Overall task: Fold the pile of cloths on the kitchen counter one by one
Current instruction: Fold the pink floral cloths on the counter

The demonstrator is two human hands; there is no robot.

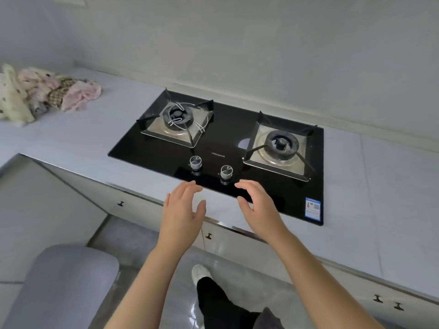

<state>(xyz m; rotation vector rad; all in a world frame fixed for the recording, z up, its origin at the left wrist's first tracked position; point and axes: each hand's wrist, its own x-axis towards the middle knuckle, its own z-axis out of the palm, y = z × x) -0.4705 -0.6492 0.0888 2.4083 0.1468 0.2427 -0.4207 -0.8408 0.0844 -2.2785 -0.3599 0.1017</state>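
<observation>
A pale counter (71, 138) runs along the wall, with white cupboard fronts (137, 210) and small dark handles below its edge. Set into it is a black glass stove (225, 143) with 2 burners, 1 on the left (177, 115) and 1 on the right (281, 142), each ringed by a dark pan support over a steel tray.

The pile of cloths (47, 91) lies crumpled at the far left end of the counter, well apart from the stove and from both hands. It shows pink, cream dotted and checked pieces, all unfolded.

A grey rounded object (66, 281) stands on the floor at lower left. A leg in black trousers (213, 300) and a white shoe (200, 273) show beneath the arms.

The left hand (183, 214) and right hand (259, 207) hover over the stove's front edge, palms facing each other, fingers relaxed and slightly bent. Neither holds or touches anything.

2 silver knobs (195, 161) (226, 172) sit just beyond the fingertips. A blue sticker (313, 209) marks the stove's near right corner.
</observation>
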